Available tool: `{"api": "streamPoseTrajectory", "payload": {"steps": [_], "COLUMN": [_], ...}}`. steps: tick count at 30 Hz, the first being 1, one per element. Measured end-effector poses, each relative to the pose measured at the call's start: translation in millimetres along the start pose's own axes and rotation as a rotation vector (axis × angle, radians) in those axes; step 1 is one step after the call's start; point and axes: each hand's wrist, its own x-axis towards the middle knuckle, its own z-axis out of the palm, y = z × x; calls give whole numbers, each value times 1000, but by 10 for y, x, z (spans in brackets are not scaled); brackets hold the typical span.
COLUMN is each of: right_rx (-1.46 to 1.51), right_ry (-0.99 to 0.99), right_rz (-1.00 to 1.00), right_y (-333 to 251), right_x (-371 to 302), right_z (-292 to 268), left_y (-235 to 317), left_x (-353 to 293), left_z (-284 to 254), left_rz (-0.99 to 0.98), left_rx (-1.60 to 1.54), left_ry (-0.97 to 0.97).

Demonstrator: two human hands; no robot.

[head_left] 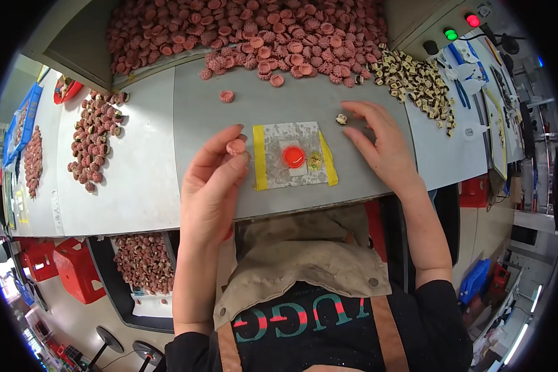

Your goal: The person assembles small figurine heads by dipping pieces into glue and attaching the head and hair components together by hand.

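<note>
left hand (212,180): small pink ridged cap (235,147) pinched in fingers, held beside taped fixture plate (291,155) | right hand (381,146): fingers spread, laid on grey desk (229,186) by small cream-and-dark piece (341,119)

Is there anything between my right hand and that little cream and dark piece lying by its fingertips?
Nothing visible. The right hand rests on the grey table, with the small piece just beyond its fingertips and only bare table between them.

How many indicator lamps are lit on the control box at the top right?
2: a green lamp on the sloped panel and a red lamp just up and right of it. A dark knob sits lower left, unlit.
</note>
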Motion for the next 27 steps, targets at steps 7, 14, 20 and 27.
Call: {"api": "streamPoseTrajectory", "payload": {"steps": [7,14,20,27], "right_rx": [-187,-171,-178,-142], "right_ry": [-97,-150,-132,-107], "right_rz": [-144,-110,-173,-65], "right_y": [5,-37,-38,-34], "right_x": [108,137,280,258], "right_z": [-3,-48,19,-49], "left_y": [-126,-168,-168,-198], "left_x": [12,-1,-36,-22], "left_z": [22,-63,-82,-39], "left_rz": [-90,-123,-68,-70], "left_rx": [-239,-301,-245,-240], "left_ry": [-44,-152,-124,-156]}}
